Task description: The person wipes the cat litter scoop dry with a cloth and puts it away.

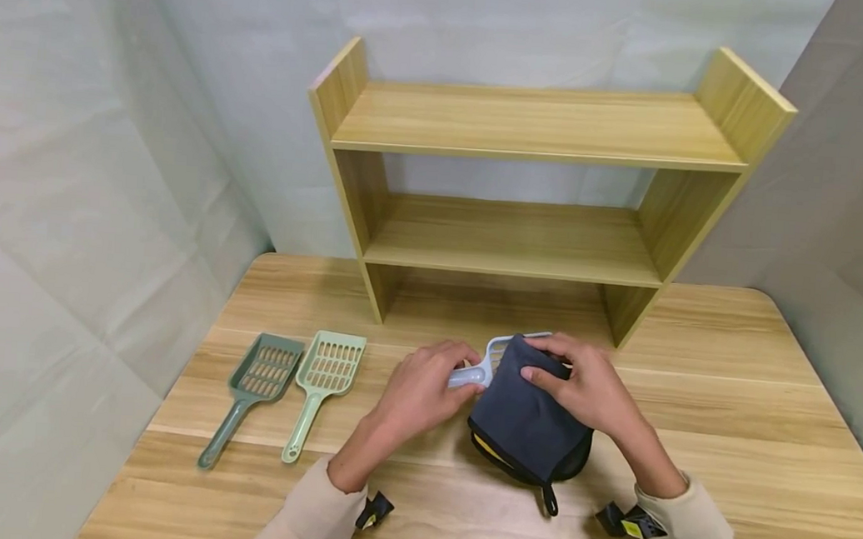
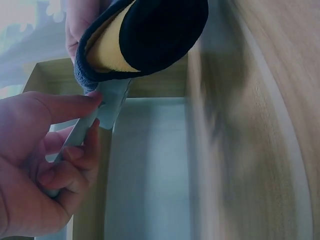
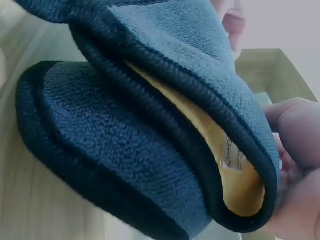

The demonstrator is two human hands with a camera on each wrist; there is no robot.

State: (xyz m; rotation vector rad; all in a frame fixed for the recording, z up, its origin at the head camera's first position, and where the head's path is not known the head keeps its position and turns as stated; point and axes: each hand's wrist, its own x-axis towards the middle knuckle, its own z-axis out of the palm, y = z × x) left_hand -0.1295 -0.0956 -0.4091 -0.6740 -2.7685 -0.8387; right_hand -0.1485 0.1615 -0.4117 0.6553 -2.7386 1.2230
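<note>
A light blue litter scoop (image 1: 469,377) is held by my left hand (image 1: 423,390), its fingers and thumb pinching the handle near the slotted pan. Over most of that pan lies a folded dark grey cloth (image 1: 522,418) with a yellow inner side and black edging. My right hand (image 1: 587,382) grips the cloth against the pan's far edge, thumb on top; its other fingers are partly hidden. In the left wrist view, thumb and fingers curl round the scoop's handle (image 2: 75,135). The right wrist view shows the cloth (image 3: 120,115) hanging in folds, a small printed label on its yellow side.
To the left on the wooden table (image 1: 734,458) lie a dark green litter scoop (image 1: 242,402) and a pale green one (image 1: 308,415), side by side. Behind the hands stands a wooden shelf unit (image 1: 516,238). Pale sheets hang around the table.
</note>
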